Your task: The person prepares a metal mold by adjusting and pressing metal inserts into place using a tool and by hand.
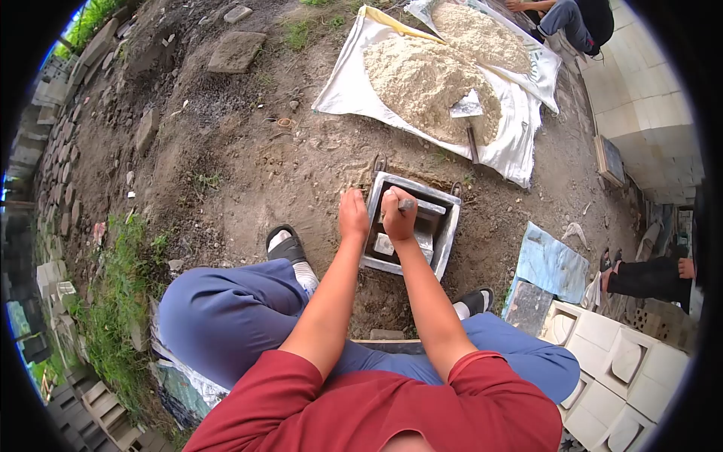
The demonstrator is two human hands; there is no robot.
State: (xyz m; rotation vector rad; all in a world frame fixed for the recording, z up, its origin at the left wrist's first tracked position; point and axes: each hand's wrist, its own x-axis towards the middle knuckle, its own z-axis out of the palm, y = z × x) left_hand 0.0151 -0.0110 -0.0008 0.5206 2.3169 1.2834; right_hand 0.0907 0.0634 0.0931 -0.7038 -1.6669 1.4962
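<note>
A grey metal mould box (446, 245) stands on the soil between my feet, with wire loops at its far corners. Inside it are metal blocks (422, 242) and darker gaps. My left hand (353, 215) is at the box's left wall, fingers curled against the rim. Over the inside of the box, my right hand (397, 218) is closed around a tool handle (407, 204), whose rounded end pokes out of the fist. The tool's other end is hidden by the hand.
Beyond the box, pale powder (422, 83) is heaped on white sacks (520, 162), with a trowel (468, 113) on it. Cast blocks (602, 346) and a blue sheet (553, 260) lie at right. People sit at the right edge. Stones and grass lie left.
</note>
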